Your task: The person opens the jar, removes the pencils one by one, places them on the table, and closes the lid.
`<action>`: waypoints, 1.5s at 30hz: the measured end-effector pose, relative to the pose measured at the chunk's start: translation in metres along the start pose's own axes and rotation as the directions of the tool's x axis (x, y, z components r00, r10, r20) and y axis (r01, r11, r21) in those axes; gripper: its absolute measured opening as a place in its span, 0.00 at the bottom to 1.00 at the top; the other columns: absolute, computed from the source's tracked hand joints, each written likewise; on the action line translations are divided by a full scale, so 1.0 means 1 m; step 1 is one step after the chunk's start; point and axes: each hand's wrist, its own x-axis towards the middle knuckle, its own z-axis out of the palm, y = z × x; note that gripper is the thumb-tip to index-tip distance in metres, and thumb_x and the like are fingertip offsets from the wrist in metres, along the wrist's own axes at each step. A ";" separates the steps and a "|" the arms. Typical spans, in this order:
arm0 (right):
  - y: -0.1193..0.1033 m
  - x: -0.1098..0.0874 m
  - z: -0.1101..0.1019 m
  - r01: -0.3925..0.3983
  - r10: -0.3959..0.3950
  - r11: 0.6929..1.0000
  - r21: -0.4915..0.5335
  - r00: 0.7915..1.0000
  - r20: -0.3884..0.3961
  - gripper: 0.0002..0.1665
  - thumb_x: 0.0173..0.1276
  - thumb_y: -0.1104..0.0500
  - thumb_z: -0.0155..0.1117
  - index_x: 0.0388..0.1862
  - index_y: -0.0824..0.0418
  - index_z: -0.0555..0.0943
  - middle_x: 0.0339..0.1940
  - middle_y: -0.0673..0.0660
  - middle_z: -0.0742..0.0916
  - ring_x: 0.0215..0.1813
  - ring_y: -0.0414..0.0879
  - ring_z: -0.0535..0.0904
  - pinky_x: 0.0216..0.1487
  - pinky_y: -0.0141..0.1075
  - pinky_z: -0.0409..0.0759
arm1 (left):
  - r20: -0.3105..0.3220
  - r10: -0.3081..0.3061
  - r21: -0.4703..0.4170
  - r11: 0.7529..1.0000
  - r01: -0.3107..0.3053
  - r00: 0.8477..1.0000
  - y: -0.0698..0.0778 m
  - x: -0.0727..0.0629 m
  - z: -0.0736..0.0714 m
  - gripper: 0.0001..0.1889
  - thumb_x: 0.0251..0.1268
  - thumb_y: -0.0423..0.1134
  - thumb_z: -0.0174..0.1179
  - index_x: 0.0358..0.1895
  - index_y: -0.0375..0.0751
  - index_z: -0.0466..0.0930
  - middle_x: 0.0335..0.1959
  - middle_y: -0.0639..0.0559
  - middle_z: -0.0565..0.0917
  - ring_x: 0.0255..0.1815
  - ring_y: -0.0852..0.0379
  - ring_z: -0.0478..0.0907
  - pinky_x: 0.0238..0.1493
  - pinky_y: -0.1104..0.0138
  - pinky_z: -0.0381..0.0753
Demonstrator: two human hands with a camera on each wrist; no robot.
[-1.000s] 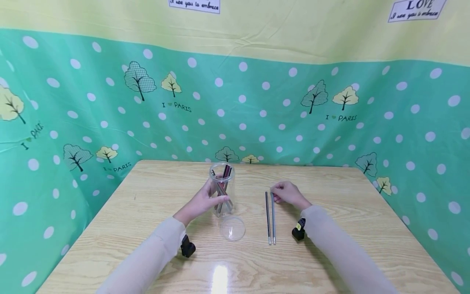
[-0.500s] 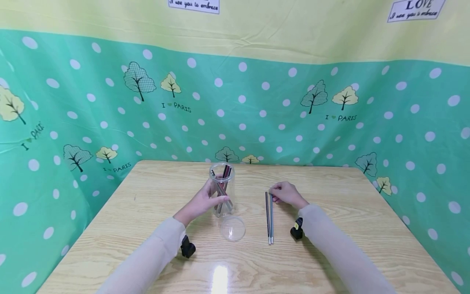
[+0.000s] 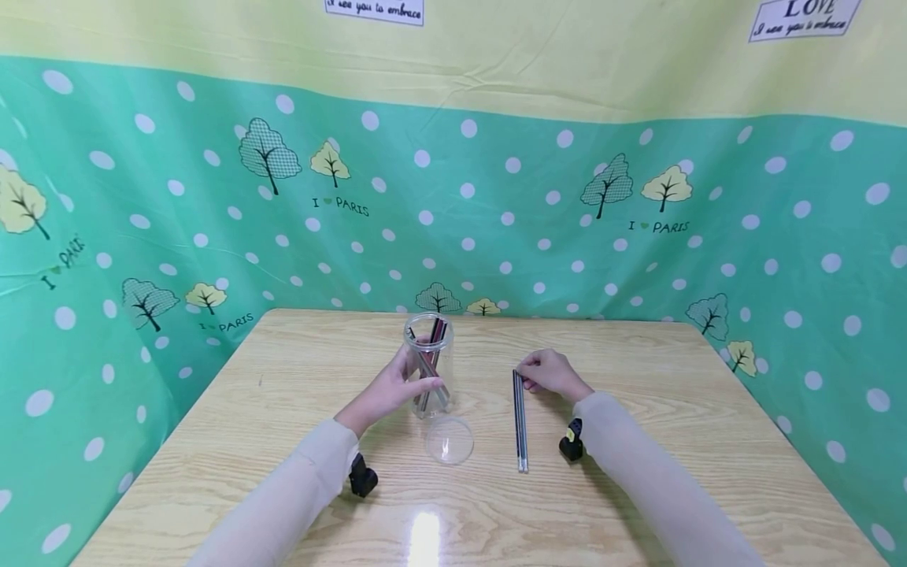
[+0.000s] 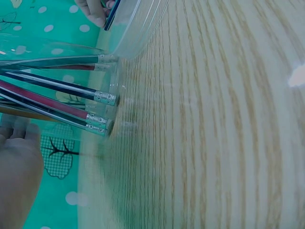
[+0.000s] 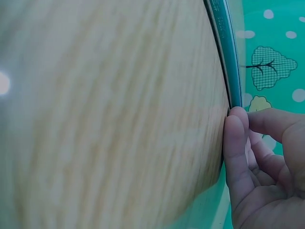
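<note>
My left hand (image 3: 388, 391) grips a clear jar (image 3: 445, 358) from its left side, thumb across the front. Several dark and reddish pencils (image 4: 62, 104) lean inside it, their metal-banded ends at the bottom in the left wrist view. To the right, two pencils lie side by side on the table: a dark one (image 3: 518, 421) and a grey-blue one (image 3: 523, 429). The far end of the grey-blue pencil is pinched between thumb and fingers of my right hand (image 3: 557, 375). In the right wrist view, the fingertips cover that end of the pencil (image 5: 228, 52).
A clear round lid (image 3: 449, 442) lies on the wooden table (image 3: 283, 394) just in front of the jar. Behind the table hangs a green and yellow patterned cloth (image 3: 496, 197). Each wrist wears a small black camera.
My right hand has shifted slightly left with the grey-blue pencil, closing the gap to the dark pencil until the two lie together. The left hand and jar stay put.
</note>
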 end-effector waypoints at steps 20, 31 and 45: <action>-0.001 0.003 0.001 0.007 -0.006 1.000 -0.019 1.000 0.022 0.11 0.75 0.64 0.60 0.48 0.71 0.83 0.33 0.59 0.86 0.30 0.44 0.83 0.33 0.34 0.86 | 0.009 -0.008 0.001 1.000 0.008 1.000 -0.001 -0.001 -0.001 0.42 0.66 0.44 0.69 0.78 0.58 0.53 0.77 0.47 0.62 0.79 0.44 0.52 0.74 0.40 0.49; -0.006 0.001 0.000 0.008 -0.008 1.000 -0.014 1.000 0.024 0.11 0.75 0.63 0.60 0.48 0.71 0.82 0.34 0.60 0.86 0.31 0.45 0.84 0.34 0.35 0.86 | 0.004 -0.013 0.005 1.000 0.013 1.000 -0.001 0.000 0.000 0.42 0.65 0.46 0.69 0.78 0.61 0.53 0.77 0.48 0.62 0.79 0.44 0.52 0.74 0.39 0.49; -0.012 -0.004 -0.012 0.048 -0.047 0.999 -0.020 0.998 0.032 0.11 0.73 0.62 0.61 0.48 0.69 0.81 0.35 0.63 0.86 0.34 0.50 0.84 0.36 0.39 0.86 | -0.001 -0.009 0.025 1.000 0.009 1.000 -0.001 -0.001 -0.001 0.42 0.64 0.46 0.70 0.77 0.62 0.54 0.78 0.45 0.61 0.79 0.43 0.52 0.74 0.40 0.48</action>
